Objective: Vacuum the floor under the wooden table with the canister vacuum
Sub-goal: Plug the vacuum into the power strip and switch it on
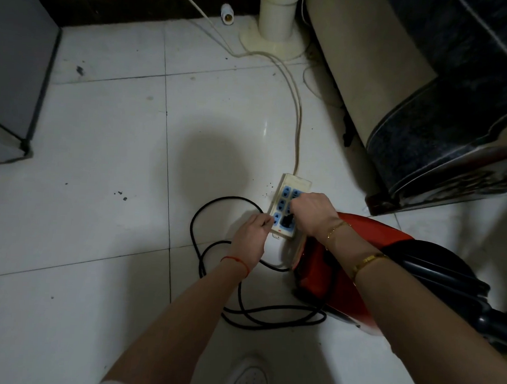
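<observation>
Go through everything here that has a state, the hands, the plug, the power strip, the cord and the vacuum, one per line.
left hand: steadies the power strip's near edge, fingers curled on it
right hand: over the strip, fingers at the black plug
black plug: seated in a near socket
power strip: flat on the tile floor, other visible sockets free
black cord: loose in loops
red canister vacuum: resting on the floor

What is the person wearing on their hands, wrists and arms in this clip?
Both hands are bare, with no gloves, and both forearms show no sleeves. The left hand has a thin red string bracelet at the wrist. The right hand has a fine gold chain at the wrist and a wider gold bangle further up the forearm.
</observation>
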`<action>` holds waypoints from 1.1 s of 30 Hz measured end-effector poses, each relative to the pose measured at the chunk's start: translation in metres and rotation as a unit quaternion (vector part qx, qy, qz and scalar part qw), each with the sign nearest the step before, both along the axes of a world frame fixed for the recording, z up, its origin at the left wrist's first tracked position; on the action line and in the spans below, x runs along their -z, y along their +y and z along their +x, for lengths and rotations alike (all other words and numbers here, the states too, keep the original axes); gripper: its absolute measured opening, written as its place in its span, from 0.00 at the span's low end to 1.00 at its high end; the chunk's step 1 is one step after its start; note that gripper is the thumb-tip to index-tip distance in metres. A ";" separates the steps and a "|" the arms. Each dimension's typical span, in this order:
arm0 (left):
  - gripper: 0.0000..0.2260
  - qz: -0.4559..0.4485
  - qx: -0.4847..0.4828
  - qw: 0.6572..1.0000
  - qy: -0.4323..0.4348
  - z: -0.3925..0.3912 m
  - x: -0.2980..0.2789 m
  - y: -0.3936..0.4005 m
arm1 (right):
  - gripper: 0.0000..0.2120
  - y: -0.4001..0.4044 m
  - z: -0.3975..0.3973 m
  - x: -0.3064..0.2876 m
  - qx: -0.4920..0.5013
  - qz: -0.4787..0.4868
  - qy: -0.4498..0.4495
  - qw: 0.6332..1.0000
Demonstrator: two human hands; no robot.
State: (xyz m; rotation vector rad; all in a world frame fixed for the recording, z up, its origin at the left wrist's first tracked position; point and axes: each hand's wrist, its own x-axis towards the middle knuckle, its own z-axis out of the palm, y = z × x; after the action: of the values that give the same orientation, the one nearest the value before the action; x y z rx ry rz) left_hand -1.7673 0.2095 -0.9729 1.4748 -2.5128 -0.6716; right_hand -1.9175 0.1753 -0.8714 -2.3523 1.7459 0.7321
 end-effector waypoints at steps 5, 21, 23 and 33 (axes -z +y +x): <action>0.29 0.002 0.020 1.000 -0.015 0.000 -0.002 -0.001 | 0.10 0.000 -0.001 -0.002 -0.041 0.000 0.018 0.999; 0.31 0.006 0.041 0.998 -0.043 0.003 -0.006 -0.002 | 0.08 -0.002 0.002 0.011 0.027 -0.032 -0.049 0.998; 0.31 0.004 0.042 0.998 -0.041 0.002 -0.006 -0.002 | 0.07 -0.002 0.005 0.011 0.018 -0.037 -0.035 0.999; 0.32 0.009 0.042 0.997 -0.060 0.000 -0.007 -0.002 | 0.07 0.000 -0.001 0.008 0.039 -0.045 -0.057 0.997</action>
State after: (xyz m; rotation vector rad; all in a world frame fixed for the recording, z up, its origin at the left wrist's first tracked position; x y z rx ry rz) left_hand -1.7668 0.2074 -0.9662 1.4646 -2.6794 -0.6373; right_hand -1.9183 0.1753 -0.8793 -2.3162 1.8459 0.5067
